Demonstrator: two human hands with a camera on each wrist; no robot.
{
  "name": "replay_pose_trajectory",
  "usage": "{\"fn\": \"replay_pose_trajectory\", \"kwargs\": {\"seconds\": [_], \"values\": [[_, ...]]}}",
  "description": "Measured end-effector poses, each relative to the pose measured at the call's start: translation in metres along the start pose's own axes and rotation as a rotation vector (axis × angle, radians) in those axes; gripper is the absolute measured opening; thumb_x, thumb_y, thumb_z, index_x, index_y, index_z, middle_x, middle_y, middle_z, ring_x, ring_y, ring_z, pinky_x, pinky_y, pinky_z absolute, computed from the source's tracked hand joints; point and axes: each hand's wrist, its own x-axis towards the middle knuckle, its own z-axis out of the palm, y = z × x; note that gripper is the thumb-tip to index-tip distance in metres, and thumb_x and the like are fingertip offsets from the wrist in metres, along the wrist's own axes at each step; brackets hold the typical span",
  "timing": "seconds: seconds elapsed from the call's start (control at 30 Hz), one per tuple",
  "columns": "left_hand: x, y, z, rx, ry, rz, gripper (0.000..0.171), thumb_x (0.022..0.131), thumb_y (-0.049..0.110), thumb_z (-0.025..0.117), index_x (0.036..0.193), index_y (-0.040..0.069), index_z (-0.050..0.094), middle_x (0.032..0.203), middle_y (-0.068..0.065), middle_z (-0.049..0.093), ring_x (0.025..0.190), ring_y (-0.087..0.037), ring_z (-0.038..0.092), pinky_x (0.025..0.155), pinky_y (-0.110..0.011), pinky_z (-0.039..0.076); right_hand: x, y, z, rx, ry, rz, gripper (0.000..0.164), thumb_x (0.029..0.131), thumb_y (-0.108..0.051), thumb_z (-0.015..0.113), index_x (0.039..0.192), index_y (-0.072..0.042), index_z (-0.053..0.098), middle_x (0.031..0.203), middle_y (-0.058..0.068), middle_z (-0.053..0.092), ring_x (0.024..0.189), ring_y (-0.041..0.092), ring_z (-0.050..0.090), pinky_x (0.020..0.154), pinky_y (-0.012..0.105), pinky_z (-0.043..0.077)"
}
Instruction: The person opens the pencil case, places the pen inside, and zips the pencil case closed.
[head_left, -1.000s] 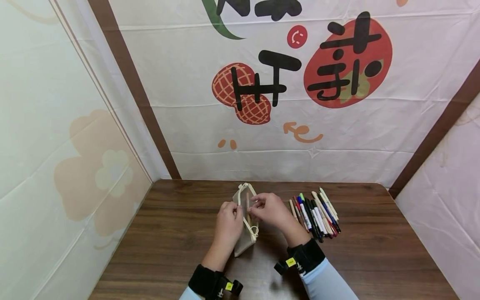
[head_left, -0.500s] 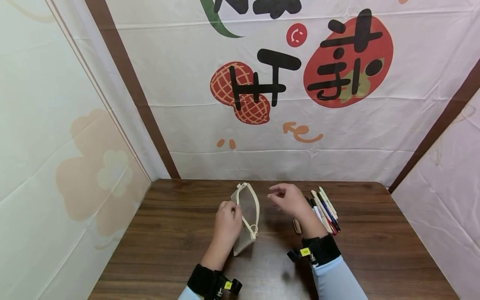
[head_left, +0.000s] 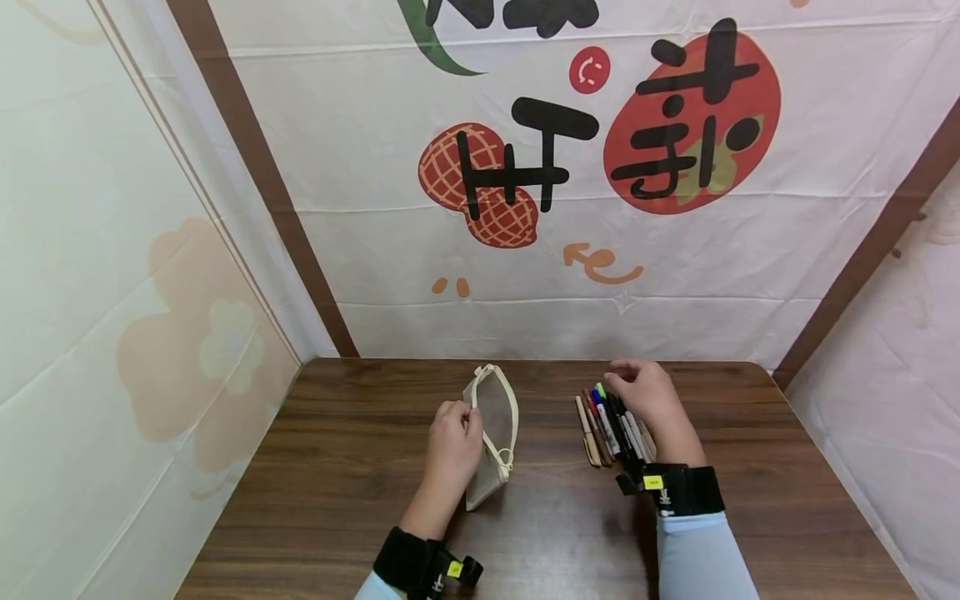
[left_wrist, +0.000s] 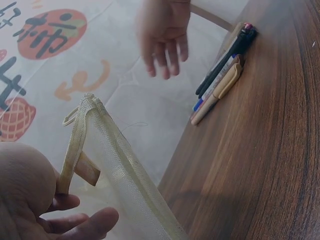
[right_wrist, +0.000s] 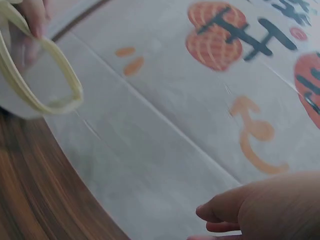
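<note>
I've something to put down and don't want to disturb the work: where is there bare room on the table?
Left of the left hand and pouch, the table is bare; so is a strip between pouch and pens, and the area right of the right hand. It's crowded at the pens, packed together.

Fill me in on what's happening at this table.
A person is working with a pouch and some pens. The left hand holds the pale mesh pouch by its rim, its mouth open. The right hand is raised near the pens, apparently empty. The pens lie side by side on the wooden table, to the pouch's right.
</note>
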Motion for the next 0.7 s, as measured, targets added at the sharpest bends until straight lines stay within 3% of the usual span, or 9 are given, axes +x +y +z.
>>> {"fn": "replay_pose_trajectory", "kwargs": {"seconds": [0.27,0.37,0.4,0.57,0.7], "values": [[0.0,-0.02,0.003,-0.072,0.053,0.114,0.033,0.111,0.023,0.059,0.098,-0.003,0.076,0.104,-0.019,0.068,0.087,-0.031,0.065,0.079,-0.047,0.058,-0.008,0.028,-0.009,-0.089,0.051,0.119,0.049,0.115,-0.025,0.061,0.155,0.005,0.062,0.151,0.034,0.065,0.137,0.052,0.065,0.112,0.066,0.055],[0.0,-0.02,0.002,-0.058,0.046,0.094,0.03,0.11,0.019,0.06,0.098,-0.004,0.076,0.106,-0.021,0.069,0.093,-0.037,0.069,0.084,-0.053,0.06,-0.006,0.038,-0.008,-0.108,0.063,0.151,0.049,0.115,-0.023,0.06,0.154,0.006,0.061,0.152,0.035,0.064,0.138,0.053,0.064,0.113,0.067,0.054],[0.0,-0.011,-0.003,-0.038,0.032,0.061,0.027,0.108,0.014,0.061,0.099,-0.006,0.076,0.107,-0.024,0.069,0.095,-0.041,0.07,0.087,-0.059,0.06,-0.005,0.04,-0.008,-0.117,0.075,0.158,0.049,0.114,-0.023,0.06,0.154,0.006,0.062,0.154,0.035,0.063,0.139,0.054,0.063,0.114,0.068,0.054],[0.002,-0.008,-0.008,0.015,0.01,0.002,0.021,0.109,0.01,0.063,0.1,-0.004,0.077,0.11,-0.022,0.071,0.1,-0.04,0.072,0.093,-0.057,0.06,-0.001,0.051,-0.008,-0.156,0.123,0.179,0.05,0.112,-0.021,0.06,0.155,0.004,0.062,0.16,0.036,0.057,0.147,0.063,0.05,0.12,0.072,0.047],[0.002,-0.007,-0.008,0.021,-0.006,-0.017,0.021,0.109,0.011,0.064,0.1,-0.002,0.078,0.112,-0.02,0.072,0.101,-0.038,0.072,0.095,-0.056,0.06,0.0,0.06,-0.008,-0.17,0.092,0.211,0.051,0.113,-0.019,0.057,0.157,0.006,0.06,0.159,0.038,0.056,0.146,0.063,0.051,0.118,0.072,0.048]]}}
